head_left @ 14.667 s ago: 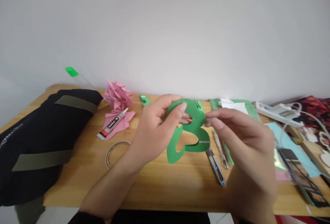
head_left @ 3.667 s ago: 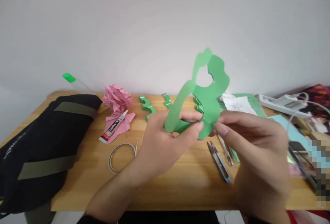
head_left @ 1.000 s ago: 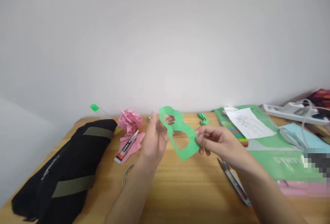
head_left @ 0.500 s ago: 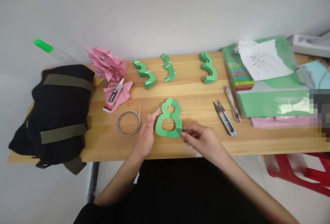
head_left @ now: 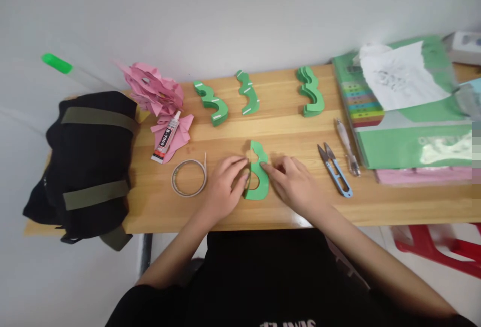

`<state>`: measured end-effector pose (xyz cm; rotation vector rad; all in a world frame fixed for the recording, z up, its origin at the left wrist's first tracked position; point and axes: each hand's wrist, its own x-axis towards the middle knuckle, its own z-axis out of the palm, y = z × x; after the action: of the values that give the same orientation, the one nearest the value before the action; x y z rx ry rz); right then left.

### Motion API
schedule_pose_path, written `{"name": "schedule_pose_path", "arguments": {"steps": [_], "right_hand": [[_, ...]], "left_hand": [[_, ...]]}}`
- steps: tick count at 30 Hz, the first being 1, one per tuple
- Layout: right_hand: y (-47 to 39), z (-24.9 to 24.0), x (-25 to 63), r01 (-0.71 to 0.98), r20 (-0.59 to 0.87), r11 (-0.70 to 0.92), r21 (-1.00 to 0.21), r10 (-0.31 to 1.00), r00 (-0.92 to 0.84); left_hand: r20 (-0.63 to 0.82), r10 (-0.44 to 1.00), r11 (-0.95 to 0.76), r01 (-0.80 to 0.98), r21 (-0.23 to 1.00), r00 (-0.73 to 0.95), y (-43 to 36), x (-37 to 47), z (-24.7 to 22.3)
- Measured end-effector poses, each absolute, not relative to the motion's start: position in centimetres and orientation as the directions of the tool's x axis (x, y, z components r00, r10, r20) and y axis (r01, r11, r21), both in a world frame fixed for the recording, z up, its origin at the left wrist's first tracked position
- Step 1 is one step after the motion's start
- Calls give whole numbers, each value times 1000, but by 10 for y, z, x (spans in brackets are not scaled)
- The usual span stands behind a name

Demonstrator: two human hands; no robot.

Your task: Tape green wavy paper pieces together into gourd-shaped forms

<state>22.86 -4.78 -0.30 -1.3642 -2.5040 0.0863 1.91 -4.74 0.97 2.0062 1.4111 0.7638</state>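
Note:
A green paper cutout (head_left: 262,186) stands partly folded along its middle near the table's front edge, its left half raised and seen nearly edge-on. My left hand (head_left: 226,186) pinches that raised left side between thumb and fingers. On the right side, my right hand (head_left: 293,181) has its fingers closed on the paper's edge near the narrow waist. Behind lie folded green pieces with white strips, one at the left (head_left: 214,102) and one in the middle (head_left: 248,94), and a green stack (head_left: 311,92) further right.
A tape roll (head_left: 189,178), glue tube (head_left: 166,138) and pink paper (head_left: 154,89) lie left, beside a black bag (head_left: 92,161). Blue snips (head_left: 335,170), a pen (head_left: 347,146) and green folders (head_left: 406,141) with crumpled white paper (head_left: 402,78) are at the right.
The green cutout has gone from flat and open to partly folded. My left hand has closed on its left side, and my right hand has moved up along its right edge. The view has shifted slightly.

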Motion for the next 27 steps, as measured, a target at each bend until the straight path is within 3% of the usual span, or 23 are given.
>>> {"name": "schedule_pose_path", "arguments": {"steps": [6,13,23,27], "right_hand": [[-47,-7,228,810,268,554,-191,824,-499],[-47,-10,228,767,340,520,-375,847,-408],[-49,-6,229,730,351,458,-507,884,-309],[-49,8,229,753,391,484,-446,862,-323]], "left_hand": [[148,814,-561,694,452,561,-46,23,4],[67,742,-647,686,333,667,-45,17,2],[66,721,-673,672,309,690,-54,9,4],[83,725,-652,643,403,683,-67,11,6]]}}
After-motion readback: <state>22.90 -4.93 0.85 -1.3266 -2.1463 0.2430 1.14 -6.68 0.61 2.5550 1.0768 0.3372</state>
